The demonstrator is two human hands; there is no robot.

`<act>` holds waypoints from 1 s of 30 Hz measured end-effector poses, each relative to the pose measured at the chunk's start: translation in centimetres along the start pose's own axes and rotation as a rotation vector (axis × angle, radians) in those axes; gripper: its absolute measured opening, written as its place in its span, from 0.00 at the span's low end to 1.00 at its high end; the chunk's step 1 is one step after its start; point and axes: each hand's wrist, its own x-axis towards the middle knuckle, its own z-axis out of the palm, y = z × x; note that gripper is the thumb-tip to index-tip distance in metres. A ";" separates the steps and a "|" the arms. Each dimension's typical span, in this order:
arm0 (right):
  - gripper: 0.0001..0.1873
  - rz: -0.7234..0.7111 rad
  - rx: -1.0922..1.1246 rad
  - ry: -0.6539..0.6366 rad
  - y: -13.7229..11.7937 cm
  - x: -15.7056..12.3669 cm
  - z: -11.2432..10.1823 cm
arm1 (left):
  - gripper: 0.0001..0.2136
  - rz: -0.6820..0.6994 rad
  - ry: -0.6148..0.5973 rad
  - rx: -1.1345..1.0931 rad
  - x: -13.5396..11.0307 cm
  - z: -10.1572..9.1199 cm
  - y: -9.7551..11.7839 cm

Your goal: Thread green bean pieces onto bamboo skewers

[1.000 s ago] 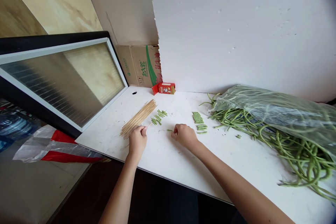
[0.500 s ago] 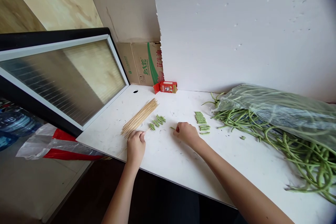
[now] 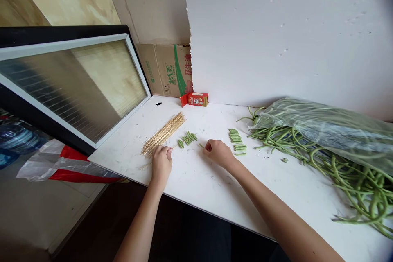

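My left hand [image 3: 161, 161] pinches the near end of a thin bamboo skewer [image 3: 175, 146] that carries several short green bean pieces [image 3: 188, 137]. It rests on the white table [image 3: 196, 180], right beside a bundle of bare skewers [image 3: 163, 134]. My right hand [image 3: 218, 152] is curled on the table and pinches one short bean piece [image 3: 201, 145], a little to the right of the loaded skewer's tip. A small row of cut bean pieces [image 3: 236, 141] lies just right of my right hand.
A large heap of long green beans [image 3: 334, 159], partly inside a clear plastic bag [image 3: 325, 127], fills the table's right side. A white foam board [image 3: 282, 37] stands behind. A small red carton [image 3: 196, 99] and a cardboard box [image 3: 166, 69] sit at the back. A glass-lidded freezer [image 3: 70, 82] stands left.
The camera has tilted a little. My left hand has shifted the loaded skewer slightly; my right hand stays closed on a bean piece near the skewer's tip.
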 end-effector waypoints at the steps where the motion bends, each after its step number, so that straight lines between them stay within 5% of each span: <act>1: 0.06 -0.004 0.012 0.006 -0.1 0.0 0.0 | 0.12 0.003 0.001 0.000 0.0 0.0 0.0; 9: 0.07 -0.059 0.073 0.031 -2.4 0.7 0.2 | 0.12 0.013 0.035 0.022 -0.2 0.4 0.3; 18: 0.09 -0.086 0.061 0.058 -6.6 3.1 3.3 | 0.12 0.037 0.035 0.038 -0.3 0.6 0.2; 30: 0.11 -0.236 0.041 0.197 -5.3 3.3 4.6 | 0.12 -0.007 0.022 0.010 -0.4 0.3 0.5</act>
